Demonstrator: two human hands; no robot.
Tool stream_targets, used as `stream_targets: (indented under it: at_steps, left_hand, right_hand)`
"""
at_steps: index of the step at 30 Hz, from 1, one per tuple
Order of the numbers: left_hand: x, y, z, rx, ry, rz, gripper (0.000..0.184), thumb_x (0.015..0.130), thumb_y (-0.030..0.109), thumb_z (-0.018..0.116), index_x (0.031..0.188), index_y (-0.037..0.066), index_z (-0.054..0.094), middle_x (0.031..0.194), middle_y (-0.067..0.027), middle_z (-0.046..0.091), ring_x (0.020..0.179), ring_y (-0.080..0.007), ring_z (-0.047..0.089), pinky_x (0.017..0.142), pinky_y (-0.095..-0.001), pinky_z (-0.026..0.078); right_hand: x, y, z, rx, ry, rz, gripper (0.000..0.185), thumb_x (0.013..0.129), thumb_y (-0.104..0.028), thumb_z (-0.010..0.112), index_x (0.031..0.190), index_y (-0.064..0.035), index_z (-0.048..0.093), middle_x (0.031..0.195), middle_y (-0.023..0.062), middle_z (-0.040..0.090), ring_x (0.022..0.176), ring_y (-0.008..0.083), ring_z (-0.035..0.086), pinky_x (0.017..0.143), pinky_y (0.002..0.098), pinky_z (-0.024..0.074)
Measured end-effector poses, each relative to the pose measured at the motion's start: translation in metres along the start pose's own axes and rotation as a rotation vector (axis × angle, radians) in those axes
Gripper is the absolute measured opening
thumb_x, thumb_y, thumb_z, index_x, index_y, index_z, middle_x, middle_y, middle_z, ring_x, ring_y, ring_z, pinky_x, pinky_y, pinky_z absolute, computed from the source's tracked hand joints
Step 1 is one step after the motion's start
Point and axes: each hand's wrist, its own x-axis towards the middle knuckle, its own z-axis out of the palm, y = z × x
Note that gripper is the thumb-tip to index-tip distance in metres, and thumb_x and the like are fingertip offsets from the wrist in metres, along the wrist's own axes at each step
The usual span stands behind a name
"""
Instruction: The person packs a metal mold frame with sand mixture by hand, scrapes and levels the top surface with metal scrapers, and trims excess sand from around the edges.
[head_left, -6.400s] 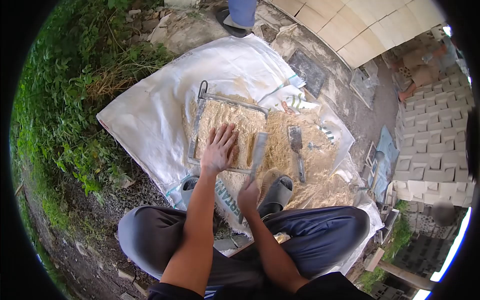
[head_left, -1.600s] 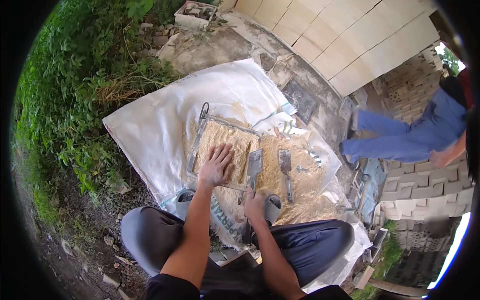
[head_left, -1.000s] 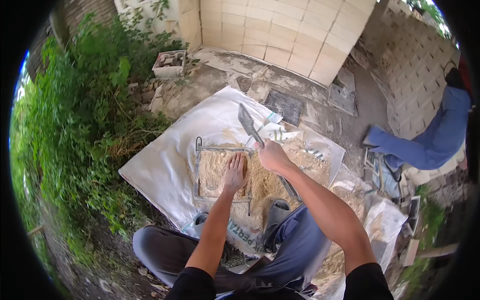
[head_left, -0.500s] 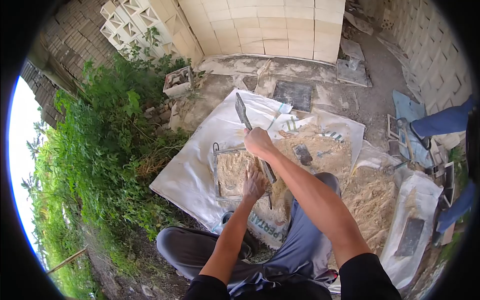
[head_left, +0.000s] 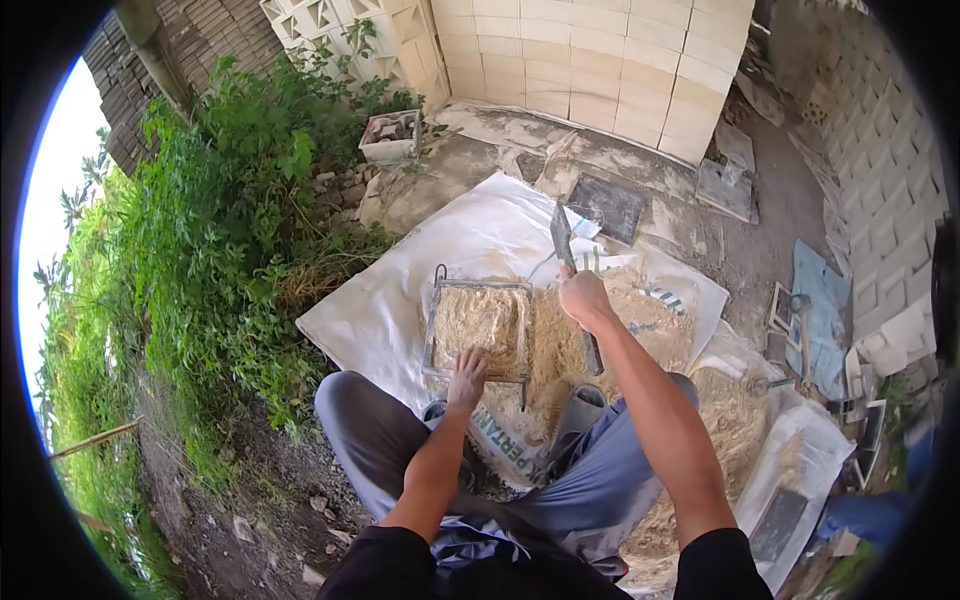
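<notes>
My right hand (head_left: 584,298) grips a long, flat, dark tool like a blade or bar (head_left: 562,235), holding it near its middle. One broad end points away from me, and the other end reaches down over loose sand (head_left: 560,335). A rectangular metal mould frame (head_left: 430,330) lies on the white sack sheet, filled with pale, damp-looking sand mix (head_left: 478,318). At the near edge of that frame, my left hand (head_left: 468,378) lies with its fingers outstretched on the mix and rim. Nothing shows in its grasp.
The white sheet (head_left: 375,295) spreads before my feet, with a larger sand heap (head_left: 710,430) at right. Beyond it lies a dark square slab (head_left: 606,208). Dense plants (head_left: 220,240) grow at left; patterned blocks (head_left: 590,60) stand behind. A person's blue-clad leg (head_left: 868,518) shows at lower right.
My left hand has moved from the mix near the frame's right side to its near edge. The tool has swung rightward, away from the frame. The other person's legs have shifted lower in view.
</notes>
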Motion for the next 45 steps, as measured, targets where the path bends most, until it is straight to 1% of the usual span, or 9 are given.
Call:
stream_targets:
  at_steps: [5, 7, 10, 17, 23, 26, 31, 40, 45]
  left_hand:
    - [-0.006, -0.009, -0.013, 0.098, 0.118, -0.379, 0.035, 0.078, 0.010, 0.058, 0.114, 0.009, 0.057, 0.130, -0.0111, 0.048, 0.129, -0.0325, 0.039, 0.111, -0.0547, 0.022]
    - [-0.009, -0.010, -0.017, 0.072, 0.112, -0.414, 0.036, 0.079, 0.017, 0.062, 0.113, 0.008, 0.057, 0.133, -0.0124, 0.046, 0.130, -0.0330, 0.037, 0.111, -0.0543, 0.021]
    - [-0.018, -0.013, -0.009, -0.050, 0.085, -0.434, 0.047, 0.080, 0.024, 0.065, 0.123, 0.009, 0.052, 0.142, -0.0136, 0.040, 0.136, -0.0318, 0.030, 0.112, -0.0532, 0.021]
    - [0.000, -0.061, -0.068, 0.140, -0.507, -0.408, 0.087, 0.069, 0.033, 0.078, 0.143, 0.018, 0.036, 0.149, -0.0027, 0.033, 0.141, -0.0252, 0.024, 0.111, -0.0565, 0.025]
    - [-0.003, -0.111, -0.047, -0.183, -0.377, -0.354, 0.092, 0.068, 0.026, 0.080, 0.146, 0.017, 0.031, 0.156, 0.0013, 0.019, 0.141, -0.0237, 0.027, 0.111, -0.0509, 0.028]
    - [-0.005, -0.123, -0.035, -0.536, -0.358, -0.401, 0.101, 0.064, 0.035, 0.082, 0.147, 0.017, 0.029, 0.157, -0.0023, 0.018, 0.140, -0.0277, 0.028, 0.111, -0.0508, 0.027]
    - [0.002, -0.081, -0.045, -0.087, -0.438, -0.404, 0.125, 0.055, 0.059, 0.080, 0.152, 0.018, 0.011, 0.159, -0.0052, 0.000, 0.141, -0.0408, 0.017, 0.111, -0.0542, 0.025]
    - [0.010, -0.046, -0.061, -0.175, -0.444, -0.639, 0.140, 0.048, 0.063, 0.082, 0.152, 0.014, 0.000, 0.159, -0.0050, -0.006, 0.142, -0.0453, 0.002, 0.109, -0.0640, 0.015]
    - [0.010, -0.046, -0.062, -0.174, -0.405, -0.650, 0.143, 0.045, 0.063, 0.082, 0.152, 0.014, 0.001, 0.159, -0.0047, -0.005, 0.142, -0.0450, 0.004, 0.109, -0.0645, 0.016]
  right_hand:
    - [0.005, 0.009, 0.007, -0.062, 0.026, -0.001, 0.055, 0.098, -0.038, 0.041, 0.097, 0.0127, 0.061, 0.090, 0.0345, 0.063, 0.089, 0.0440, 0.063, 0.078, 0.0479, 0.0494]
    - [0.003, 0.007, 0.014, -0.048, 0.097, -0.165, 0.056, 0.099, -0.041, 0.040, 0.071, 0.0042, 0.056, 0.056, 0.0149, 0.055, 0.050, 0.0300, 0.057, 0.049, 0.0436, 0.0422]
    - [-0.037, -0.028, 0.039, -0.072, 0.160, -0.320, 0.049, 0.100, -0.037, 0.038, 0.091, 0.0071, 0.058, 0.076, 0.0267, 0.062, 0.080, 0.0438, 0.062, 0.069, 0.0494, 0.0453]
    - [-0.104, 0.036, 0.224, 0.139, 0.283, -0.258, 0.040, 0.099, -0.031, 0.041, 0.087, 0.0054, 0.053, 0.068, 0.0281, 0.058, 0.068, 0.0491, 0.057, 0.060, 0.0536, 0.0414]
    - [-0.086, 0.107, 0.281, -0.108, 0.049, -0.138, 0.042, 0.097, -0.032, 0.044, 0.085, 0.0062, 0.055, 0.074, 0.0327, 0.059, 0.076, 0.0516, 0.058, 0.068, 0.0573, 0.0443]
    - [-0.081, 0.105, 0.285, -0.106, 0.127, -0.118, 0.044, 0.097, -0.035, 0.043, 0.084, 0.0054, 0.056, 0.076, 0.0320, 0.060, 0.076, 0.0511, 0.058, 0.068, 0.0573, 0.0438]
    - [-0.052, 0.048, 0.225, -0.036, 0.169, -0.277, 0.044, 0.098, -0.037, 0.044, 0.086, 0.0041, 0.057, 0.072, 0.0317, 0.058, 0.070, 0.0498, 0.058, 0.061, 0.0560, 0.0422]
    - [0.001, 0.128, 0.193, -0.535, -0.202, -0.391, 0.052, 0.096, -0.045, 0.044, 0.084, 0.0034, 0.059, 0.072, 0.0279, 0.060, 0.072, 0.0441, 0.060, 0.064, 0.0494, 0.0446]
    - [-0.011, 0.045, 0.164, -0.335, -0.226, -0.280, 0.054, 0.096, -0.048, 0.041, 0.091, 0.0023, 0.060, 0.079, 0.0315, 0.060, 0.081, 0.0456, 0.061, 0.072, 0.0526, 0.0456]
